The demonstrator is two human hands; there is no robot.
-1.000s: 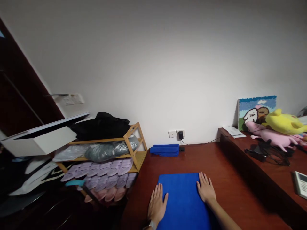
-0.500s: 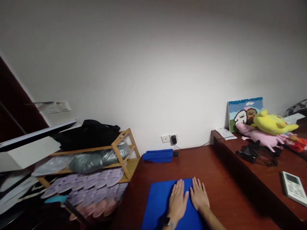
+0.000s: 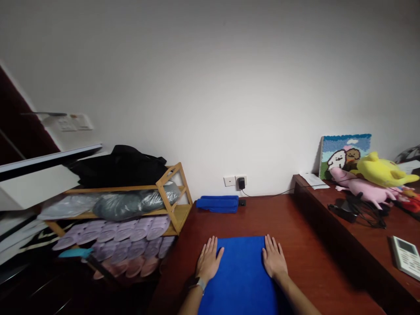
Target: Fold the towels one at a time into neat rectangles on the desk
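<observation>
A blue cloth (image 3: pixel 241 273) lies spread flat on the reddish-brown wooden table (image 3: pixel 269 217); its near end runs out of the picture. My left hand (image 3: pixel 209 260) rests flat along the cloth's left edge near its far corner, fingers stretched out, with a watch on the wrist. At the far right corner my right hand (image 3: pixel 274 258) lies palm down with its fingers straight, touching the right edge. Neither hand grips anything. Against the wall sits a folded blue cloth (image 3: pixel 217 204), beyond both hands.
On the left stands a wooden rack (image 3: pixel 180 210) with a black bag (image 3: pixel 123 166) and lilac slippers (image 3: pixel 141 229). A raised desk (image 3: pixel 344 227) on the right bears plush toys (image 3: pixel 382 170), a cable (image 3: pixel 370 216) and a calculator-like device (image 3: pixel 407 258). A plug (image 3: pixel 241 183) sits in the wall socket.
My left hand has slid left from the middle of the cloth to its left edge. The right hand stays at the right edge. The view has shifted slightly.
</observation>
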